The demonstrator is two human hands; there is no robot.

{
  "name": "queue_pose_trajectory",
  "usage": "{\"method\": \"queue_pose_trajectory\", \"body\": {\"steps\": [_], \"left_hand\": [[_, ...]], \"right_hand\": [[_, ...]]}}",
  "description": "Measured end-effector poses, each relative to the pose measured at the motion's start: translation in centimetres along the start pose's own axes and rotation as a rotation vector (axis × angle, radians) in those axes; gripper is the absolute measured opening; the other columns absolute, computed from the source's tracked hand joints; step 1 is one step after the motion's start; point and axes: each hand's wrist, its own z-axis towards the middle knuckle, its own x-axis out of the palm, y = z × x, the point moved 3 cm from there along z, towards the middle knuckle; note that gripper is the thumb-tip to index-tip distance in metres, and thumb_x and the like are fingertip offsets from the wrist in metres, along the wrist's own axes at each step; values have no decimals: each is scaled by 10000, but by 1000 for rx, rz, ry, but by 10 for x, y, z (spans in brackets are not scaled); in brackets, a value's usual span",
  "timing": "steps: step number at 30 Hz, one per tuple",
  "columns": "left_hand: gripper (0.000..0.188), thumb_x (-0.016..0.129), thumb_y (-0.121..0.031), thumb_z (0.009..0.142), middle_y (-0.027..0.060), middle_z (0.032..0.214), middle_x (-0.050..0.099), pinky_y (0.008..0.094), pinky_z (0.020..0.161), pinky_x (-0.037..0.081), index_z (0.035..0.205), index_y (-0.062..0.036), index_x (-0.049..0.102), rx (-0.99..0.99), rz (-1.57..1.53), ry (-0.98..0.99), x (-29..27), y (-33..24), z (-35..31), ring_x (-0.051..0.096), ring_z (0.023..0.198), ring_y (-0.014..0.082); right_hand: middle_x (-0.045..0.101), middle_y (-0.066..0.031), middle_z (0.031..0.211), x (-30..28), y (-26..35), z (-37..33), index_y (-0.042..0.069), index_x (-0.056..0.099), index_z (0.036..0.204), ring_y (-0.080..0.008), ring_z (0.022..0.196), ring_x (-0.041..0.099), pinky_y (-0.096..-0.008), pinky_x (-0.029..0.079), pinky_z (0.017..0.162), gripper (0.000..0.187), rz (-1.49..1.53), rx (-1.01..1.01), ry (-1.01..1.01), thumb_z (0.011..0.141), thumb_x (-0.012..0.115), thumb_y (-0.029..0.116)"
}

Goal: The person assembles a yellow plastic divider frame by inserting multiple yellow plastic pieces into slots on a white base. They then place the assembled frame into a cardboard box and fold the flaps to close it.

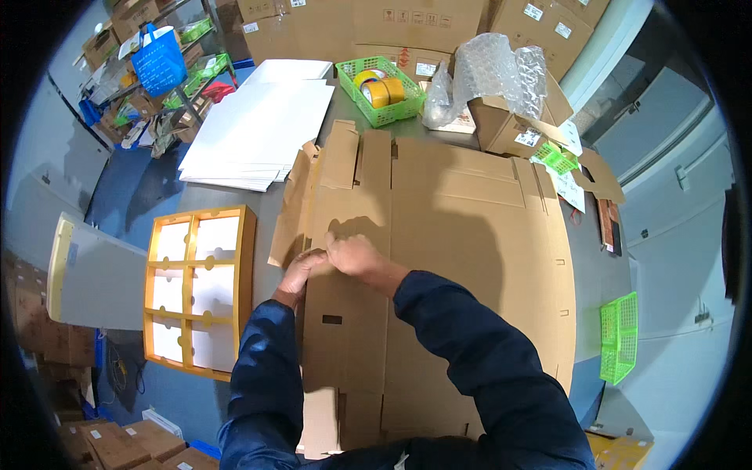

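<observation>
Both hands meet at the left edge of a big flattened cardboard box point(439, 258) lying across the table point(599, 274). The left hand point(300, 270) curls under a flap, fingers closed on it; the right hand point(354, 254) presses down flat beside it, touching. A yellow divider tray point(249, 258) stands left; white sheets point(258, 129) lie farther off.

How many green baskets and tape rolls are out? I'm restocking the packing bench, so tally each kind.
Green mesh baskets: 3, one with tape, one by the open box, one at right
Yellow tape rolls: 2 visible
Total: 5
</observation>
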Motion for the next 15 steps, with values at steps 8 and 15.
{"method": "queue_pose_trajectory", "body": {"steps": [8,15], "left_hand": [[206,596,-130,868,19,1008,650,254,871,427,1028,-14,654,141,154,-46,3,2,2,579,955,118],[194,599,-157,885,8,968,645,242,834,421,1021,-35,665,219,147,-185,-2,6,-1,562,911,93]], "right_hand": [[597,-87,644,28,-38,-3,52,591,889,-225,527,584,-381,448,467,151,385,114,-205,860,515,180],[427,-3,596,-4,-41,-107,93,509,772,-113,458,384,-232,284,379,258,2236,417,-95,933,460,289]]}}
